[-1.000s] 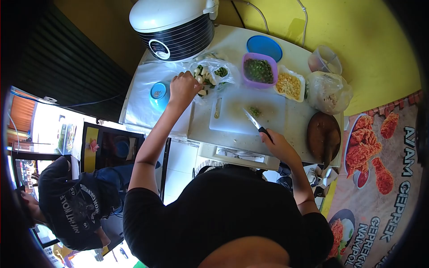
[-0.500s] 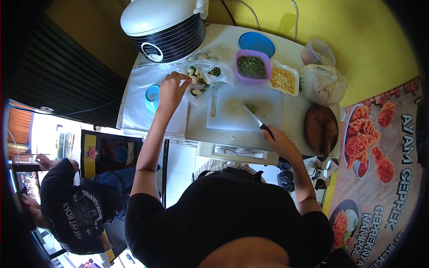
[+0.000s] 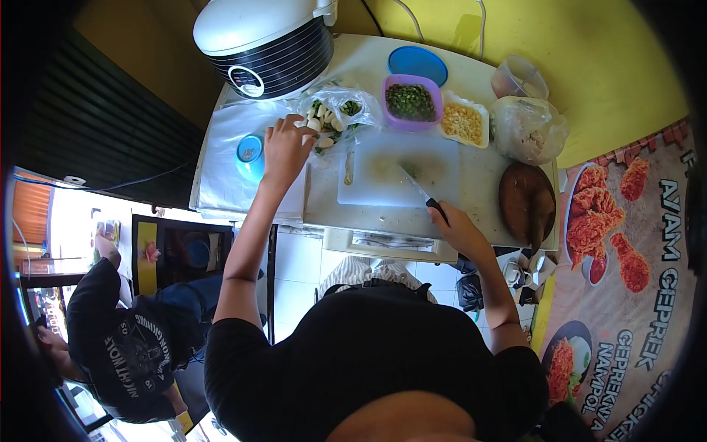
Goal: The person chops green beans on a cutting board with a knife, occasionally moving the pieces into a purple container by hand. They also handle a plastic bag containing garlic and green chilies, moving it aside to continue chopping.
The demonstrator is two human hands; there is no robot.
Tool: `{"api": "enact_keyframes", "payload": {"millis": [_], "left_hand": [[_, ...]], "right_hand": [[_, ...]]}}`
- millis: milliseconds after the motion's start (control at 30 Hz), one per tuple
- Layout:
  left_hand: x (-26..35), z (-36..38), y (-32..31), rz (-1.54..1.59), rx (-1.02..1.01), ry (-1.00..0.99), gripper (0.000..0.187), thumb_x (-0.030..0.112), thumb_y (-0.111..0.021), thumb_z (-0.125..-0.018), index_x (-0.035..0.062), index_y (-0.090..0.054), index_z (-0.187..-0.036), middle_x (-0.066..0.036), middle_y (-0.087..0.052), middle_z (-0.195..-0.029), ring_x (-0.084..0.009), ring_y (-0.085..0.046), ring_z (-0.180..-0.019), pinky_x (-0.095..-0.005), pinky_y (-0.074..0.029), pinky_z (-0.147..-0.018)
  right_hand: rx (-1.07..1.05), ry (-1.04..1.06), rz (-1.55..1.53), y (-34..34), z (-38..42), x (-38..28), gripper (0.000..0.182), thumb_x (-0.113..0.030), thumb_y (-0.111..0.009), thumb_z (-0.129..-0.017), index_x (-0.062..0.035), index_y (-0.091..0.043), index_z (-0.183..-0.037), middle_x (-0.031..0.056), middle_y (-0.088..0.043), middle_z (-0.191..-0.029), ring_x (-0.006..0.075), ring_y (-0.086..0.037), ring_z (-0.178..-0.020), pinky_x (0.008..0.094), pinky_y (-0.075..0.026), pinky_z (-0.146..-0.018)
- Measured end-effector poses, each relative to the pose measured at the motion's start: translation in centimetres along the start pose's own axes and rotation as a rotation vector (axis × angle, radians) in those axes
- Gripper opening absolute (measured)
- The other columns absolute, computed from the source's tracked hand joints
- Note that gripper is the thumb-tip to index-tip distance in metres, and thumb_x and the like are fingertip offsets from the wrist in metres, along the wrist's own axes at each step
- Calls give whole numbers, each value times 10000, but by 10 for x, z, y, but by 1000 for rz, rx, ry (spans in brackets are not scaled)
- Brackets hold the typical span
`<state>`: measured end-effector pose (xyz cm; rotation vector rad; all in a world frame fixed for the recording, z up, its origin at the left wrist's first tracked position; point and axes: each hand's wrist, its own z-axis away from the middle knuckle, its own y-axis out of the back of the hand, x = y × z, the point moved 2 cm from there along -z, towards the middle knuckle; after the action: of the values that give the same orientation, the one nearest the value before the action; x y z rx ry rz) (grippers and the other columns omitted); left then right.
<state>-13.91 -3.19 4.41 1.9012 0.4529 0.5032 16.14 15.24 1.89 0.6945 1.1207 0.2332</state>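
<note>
My left hand [image 3: 286, 151] is at the left edge of a clear plastic bag [image 3: 361, 99], its fingers apart and bent toward whitish clove-like pieces [image 3: 324, 121] and green bits inside. Close by on the left stands a blue-lidded container [image 3: 250, 149]. In my right hand [image 3: 464, 234] is a black-handled knife [image 3: 416, 184], its blade pointing up and left over a white cutting board [image 3: 375, 193]. A small heap of chopped green [image 3: 409, 169] lies by the blade tip, and a thin brownish strip [image 3: 348, 169] lies on the board's left side.
Behind the board stand a purple tub of chopped greens [image 3: 387, 121], a tray of chopped yellowish pieces [image 3: 464, 121] and a blue lid [image 3: 418, 65]. A stone mortar [image 3: 515, 202] and a tied bag [image 3: 530, 132] are at right, a rice cooker [image 3: 269, 55] back left. Another person [image 3: 132, 339] is at left.
My left hand has shifted slightly toward the bag, its fingers spreading from a pinch over the pieces. The knife stays in my right hand over the board. The other person's arm has moved.
</note>
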Motion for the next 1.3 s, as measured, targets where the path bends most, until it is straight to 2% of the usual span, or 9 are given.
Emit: {"api": "enact_keyframes", "payload": {"millis": [67,200,233,300,433,500,700,1133,1300], "left_hand": [[0,2,7,67,157,136,145,214,-713,-765,175,-746,-901,-25,-591,-1119,-217,-553,-967,-379,-418,-836],[34,14,24,197,344,81,173,166,-704,-780,189,-748,-946,-24,-622,-1050,-214,-566,-845,-366,-425,-747],[43,17,19,294,315,25,188,124,-692,-792,169,-742,-968,-49,-643,-967,-215,-583,-760,-345,-452,-702],[66,26,6,753,43,108,203,98,-676,-808,145,-730,-998,-80,-650,-883,-209,-599,-693,-318,-476,-649],[93,33,-26,814,-177,68,228,82,-690,-810,85,-712,-1037,-96,-652,-865,-171,-585,-671,-279,-470,-636],[98,33,-36,829,-191,99,196,97,-690,-816,40,-711,-1003,-108,-649,-857,-172,-595,-677,-285,-477,-635],[117,30,-46,835,-131,39,182,110,-691,-798,-6,-704,-937,-140,-656,-857,-232,-657,-717,-316,-522,-662],[121,31,-52,949,-152,163,186,116,-711,-785,-26,-703,-904,-149,-663,-816,-214,-660,-698,-302,-527,-651],[123,31,-48,837,-103,90,156,120,-739,-783,-6,-717,-872,-108,-654,-794,-165,-630,-659,-266,-506,-623]], "right_hand": [[1,-4,15,-1,0,2,373,-329,-445,-976,26,-518,-890,223,-586,-725,378,-569,-655,421,-435,-640],[10,14,-31,-3,3,2,378,-333,-443,-977,25,-514,-877,223,-571,-694,369,-559,-626,426,-428,-627],[16,5,-32,-3,2,3,378,-333,-443,-977,25,-514,-877,223,-571,-694,369,-559,-626,426,-428,-627],[-29,-54,3,-4,1,4,375,-330,-438,-987,14,-524,-864,155,-542,-680,251,-520,-618,356,-423,-637],[9,-39,-43,-4,0,1,375,-327,-440,-987,17,-518,-859,154,-539,-677,251,-514,-608,363,-421,-627],[1,-21,14,-3,0,-1,386,-335,-435,-979,24,-492,-848,220,-555,-671,357,-556,-603,430,-422,-603],[2,9,-62,-10,0,1,372,-324,-427,-985,22,-480,-858,225,-550,-669,379,-550,-610,439,-419,-601],[38,10,109,-22,7,-4,325,-306,-390,-1002,8,-436,-933,228,-576,-703,401,-570,-637,457,-435,-616],[58,-54,242,-25,13,-18,277,-280,-382,-996,-5,-389,-964,275,-579,-662,466,-581,-623,544,-440,-571]]}}
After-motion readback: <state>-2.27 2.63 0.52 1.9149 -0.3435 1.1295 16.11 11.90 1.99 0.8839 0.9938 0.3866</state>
